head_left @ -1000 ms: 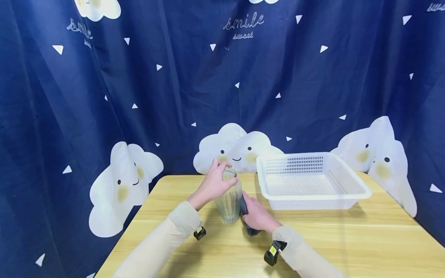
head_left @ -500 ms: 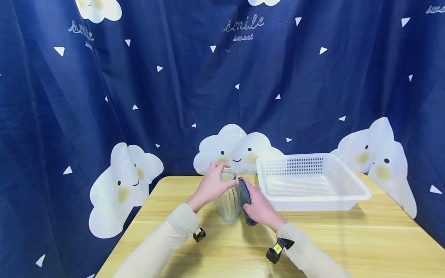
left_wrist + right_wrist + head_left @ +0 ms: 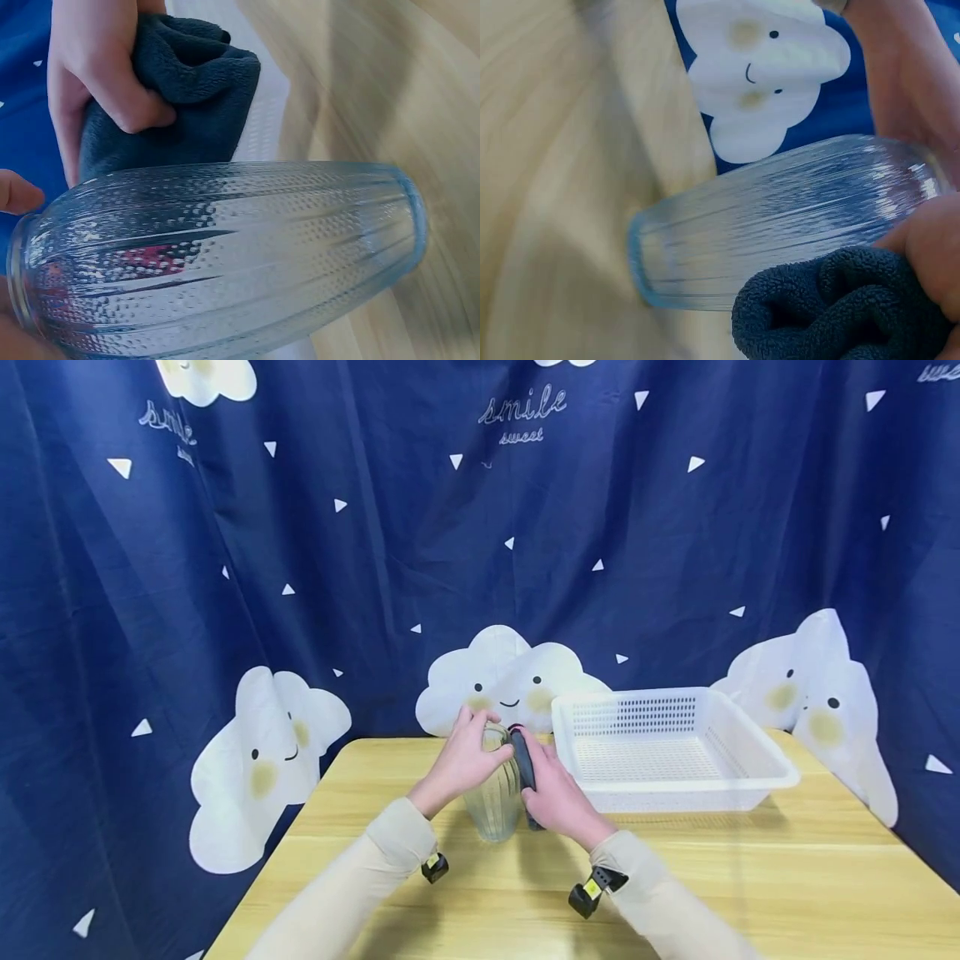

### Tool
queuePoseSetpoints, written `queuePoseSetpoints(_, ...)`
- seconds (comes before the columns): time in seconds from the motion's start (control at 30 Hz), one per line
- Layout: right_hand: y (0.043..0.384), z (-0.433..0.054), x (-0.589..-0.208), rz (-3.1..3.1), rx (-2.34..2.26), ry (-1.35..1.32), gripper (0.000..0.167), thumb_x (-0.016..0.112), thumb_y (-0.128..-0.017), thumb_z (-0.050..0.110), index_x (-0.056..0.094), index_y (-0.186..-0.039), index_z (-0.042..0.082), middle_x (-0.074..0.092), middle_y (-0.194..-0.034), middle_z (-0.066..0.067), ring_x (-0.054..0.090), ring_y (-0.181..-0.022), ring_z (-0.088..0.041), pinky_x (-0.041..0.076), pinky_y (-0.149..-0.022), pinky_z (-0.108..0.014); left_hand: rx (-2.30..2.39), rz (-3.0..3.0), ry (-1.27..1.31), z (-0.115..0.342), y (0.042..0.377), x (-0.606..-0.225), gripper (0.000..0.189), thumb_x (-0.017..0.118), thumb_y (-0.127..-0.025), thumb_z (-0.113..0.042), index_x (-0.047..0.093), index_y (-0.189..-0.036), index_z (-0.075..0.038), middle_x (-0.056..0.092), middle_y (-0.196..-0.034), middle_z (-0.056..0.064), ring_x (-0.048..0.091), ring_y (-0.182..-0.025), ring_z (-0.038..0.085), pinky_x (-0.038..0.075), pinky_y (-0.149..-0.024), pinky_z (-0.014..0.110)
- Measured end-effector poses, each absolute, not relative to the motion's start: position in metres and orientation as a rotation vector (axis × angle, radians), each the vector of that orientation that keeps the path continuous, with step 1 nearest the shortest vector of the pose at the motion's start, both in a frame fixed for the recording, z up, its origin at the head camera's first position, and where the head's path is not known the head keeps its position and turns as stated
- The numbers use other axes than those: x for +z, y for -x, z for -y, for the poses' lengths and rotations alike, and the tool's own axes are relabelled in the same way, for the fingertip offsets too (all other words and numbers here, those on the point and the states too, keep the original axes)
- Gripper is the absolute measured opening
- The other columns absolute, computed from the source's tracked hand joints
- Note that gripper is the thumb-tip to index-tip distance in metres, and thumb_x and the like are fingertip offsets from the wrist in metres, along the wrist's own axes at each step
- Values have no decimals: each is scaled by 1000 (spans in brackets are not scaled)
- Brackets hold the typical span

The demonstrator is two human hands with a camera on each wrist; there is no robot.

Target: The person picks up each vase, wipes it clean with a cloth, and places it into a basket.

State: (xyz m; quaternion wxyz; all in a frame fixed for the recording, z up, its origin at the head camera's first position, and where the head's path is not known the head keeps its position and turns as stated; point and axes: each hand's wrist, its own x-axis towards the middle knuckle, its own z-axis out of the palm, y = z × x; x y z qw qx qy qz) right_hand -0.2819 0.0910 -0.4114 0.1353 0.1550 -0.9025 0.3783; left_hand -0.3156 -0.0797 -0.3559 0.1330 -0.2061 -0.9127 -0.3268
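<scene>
A clear ribbed glass vase (image 3: 495, 810) with a dimpled surface stands at the middle of the table. My left hand (image 3: 461, 762) grips it by the rim from above, thumb and fingers on either side of the mouth. In my right hand (image 3: 557, 793) is a bunched, dark blue-grey towel (image 3: 522, 762), held against the vase's right side near the top. The left wrist view shows the folded towel (image 3: 202, 82) lying along the wall of the glass vase (image 3: 247, 247). Part of the right fingers is hidden behind the towel.
A white perforated plastic basket (image 3: 675, 787) sits to the right of the right hand, near the table's back edge. The wooden table (image 3: 825, 877) meets a dark blue curtain (image 3: 420, 560) printed with clouds.
My right hand has slid the towel up the vase's right side, from near its base to near its rim. The left hand and the vase stay nearly in place.
</scene>
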Motion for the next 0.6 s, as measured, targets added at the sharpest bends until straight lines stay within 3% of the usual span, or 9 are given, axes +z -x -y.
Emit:
queuePoseSetpoints(0.37, 285, -87, -465, 2826, 1144, -454, 91, 65, -80, -1, 21, -160, 5, 50, -138, -32, 60, -108, -35, 52, -88, -51, -909, 2639, 458, 79, 315, -364, 80, 71, -86, -56, 52, -137, 2, 40, -132, 15, 56, -112, 29, 47, -101, 44)
queuePoseSetpoints(0.6, 289, -89, -471, 2811, 1219, -449, 89, 63, -81, -1, 22, -160, 4, 47, -144, -31, 54, -123, -39, 46, -100, -54, -795, 2674, 410, 78, 316, -363, 83, 67, -84, -61, 58, -133, 5, 42, -131, 15, 55, -114, 30, 48, -100, 44)
